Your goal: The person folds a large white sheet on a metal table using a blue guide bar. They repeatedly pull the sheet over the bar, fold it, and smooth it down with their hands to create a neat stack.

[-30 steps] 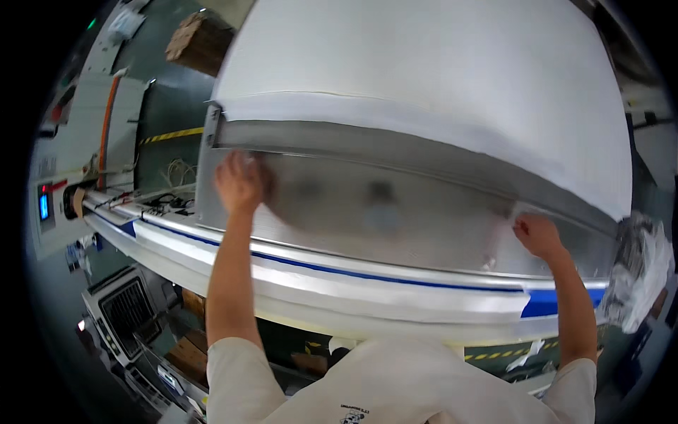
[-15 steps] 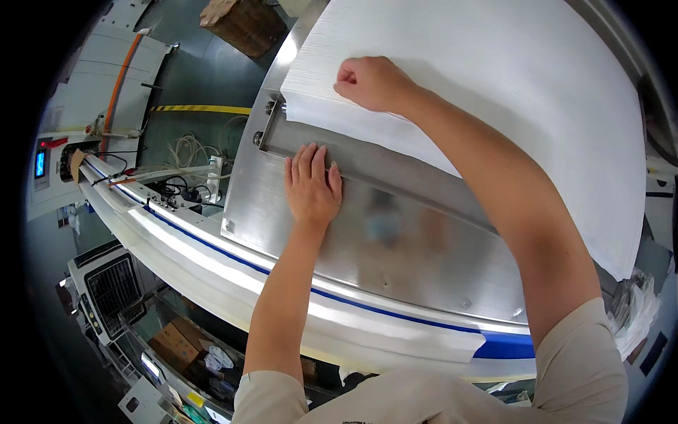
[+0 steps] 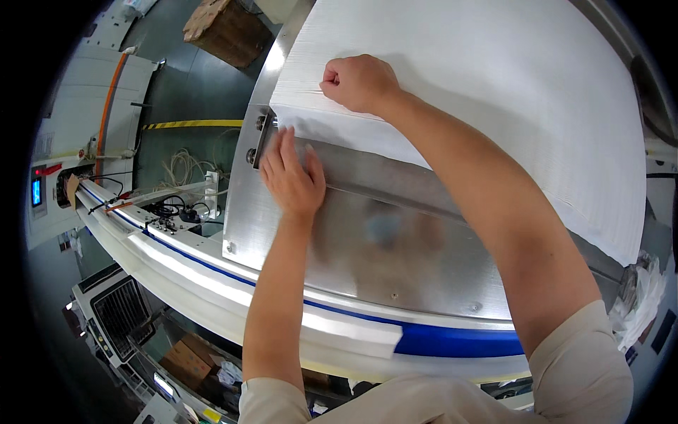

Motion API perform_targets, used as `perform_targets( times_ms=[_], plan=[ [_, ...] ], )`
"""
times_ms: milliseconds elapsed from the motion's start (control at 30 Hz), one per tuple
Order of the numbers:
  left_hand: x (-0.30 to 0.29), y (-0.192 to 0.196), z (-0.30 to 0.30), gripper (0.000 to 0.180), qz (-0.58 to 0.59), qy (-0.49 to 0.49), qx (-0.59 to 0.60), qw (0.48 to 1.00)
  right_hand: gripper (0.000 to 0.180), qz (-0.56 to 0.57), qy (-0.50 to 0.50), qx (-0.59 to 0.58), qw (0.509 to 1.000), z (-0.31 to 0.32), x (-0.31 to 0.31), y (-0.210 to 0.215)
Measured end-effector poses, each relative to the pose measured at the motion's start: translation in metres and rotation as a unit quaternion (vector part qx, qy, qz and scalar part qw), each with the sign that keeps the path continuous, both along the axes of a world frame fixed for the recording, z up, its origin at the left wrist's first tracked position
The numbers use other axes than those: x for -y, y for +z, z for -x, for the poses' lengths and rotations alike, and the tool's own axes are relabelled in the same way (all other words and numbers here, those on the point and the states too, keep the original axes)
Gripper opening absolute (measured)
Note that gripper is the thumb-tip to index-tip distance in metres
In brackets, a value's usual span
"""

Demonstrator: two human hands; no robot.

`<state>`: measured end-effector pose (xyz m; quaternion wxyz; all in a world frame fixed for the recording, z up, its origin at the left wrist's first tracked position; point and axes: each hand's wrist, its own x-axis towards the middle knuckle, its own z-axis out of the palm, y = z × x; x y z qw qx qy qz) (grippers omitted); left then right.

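Note:
A thick stack of large white sheets [image 3: 466,85], which look like paper, lies on a shiny metal table [image 3: 367,261]. My right hand [image 3: 360,81] rests as a fist on top of the stack by its near left corner, with nothing showing in the curled fingers. Just in front of that corner is my left hand [image 3: 293,177], fingers stretched out and thumb apart. It hovers over or lightly touches the recessed metal strip [image 3: 374,173] along the stack's front side; which of the two I cannot tell. No object shows in it.
Along the table's front runs a white padded edge with a blue strip [image 3: 459,340]. Left of it are cables [image 3: 180,169] and a white machine with a small lit screen [image 3: 37,191]. A brown block-shaped box [image 3: 227,32] stands on the floor; crumpled clear plastic [image 3: 635,297] hangs at right.
My left hand has lifted from the flat metal and shifted up and left toward the stack's corner. My right fist stays on the stack. The whole view has shifted slightly.

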<state>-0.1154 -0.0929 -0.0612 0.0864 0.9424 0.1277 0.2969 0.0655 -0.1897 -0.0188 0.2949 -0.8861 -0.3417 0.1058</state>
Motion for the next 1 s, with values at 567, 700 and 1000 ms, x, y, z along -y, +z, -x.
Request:
perform_targets(
  times_ms=[567,700,1000],
  plan=[
    [-0.033,0.001,-0.039,0.037,-0.085,-0.035,-0.022,0.996,0.018,0.003,-0.009,0.016,1.0,-0.003,0.002,-0.006],
    [-0.032,0.003,-0.032,0.039,-0.084,-0.029,-0.026,0.996,0.018,0.003,-0.014,0.007,1.0,-0.005,0.001,-0.006],
    [-0.034,0.021,-0.038,0.039,-0.097,-0.033,-0.071,0.992,0.016,-0.02,-0.02,0.005,1.0,-0.001,-0.001,-0.008]
  ],
)
